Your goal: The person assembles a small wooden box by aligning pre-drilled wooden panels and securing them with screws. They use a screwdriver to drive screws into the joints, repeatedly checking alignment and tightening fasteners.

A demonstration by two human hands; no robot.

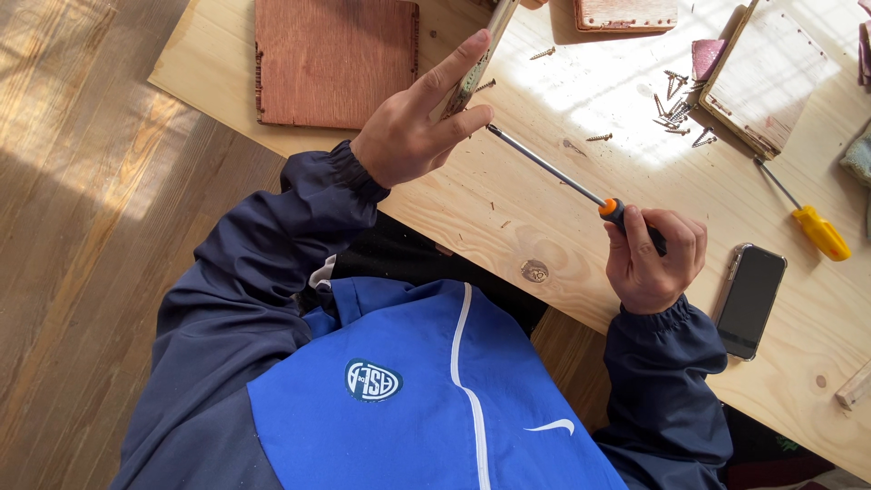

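Note:
My right hand (pixel 655 259) grips the black and orange handle of a long screwdriver (pixel 553 170), whose steel shaft points up-left across the pale wooden table (pixel 508 204). My left hand (pixel 413 127) holds a thin wooden panel (pixel 481 56) on edge, fingers along its side, and pinches the screwdriver's tip against that edge. Any screw at the tip is hidden by my fingers.
A reddish square board (pixel 336 59) lies at the table's left. Loose screws (pixel 676 104) are scattered near a pale board (pixel 762 77) at the right. A yellow-handled screwdriver (pixel 812 222) and a dark phone (pixel 751 299) lie to the right of my hand. Wooden floor at left.

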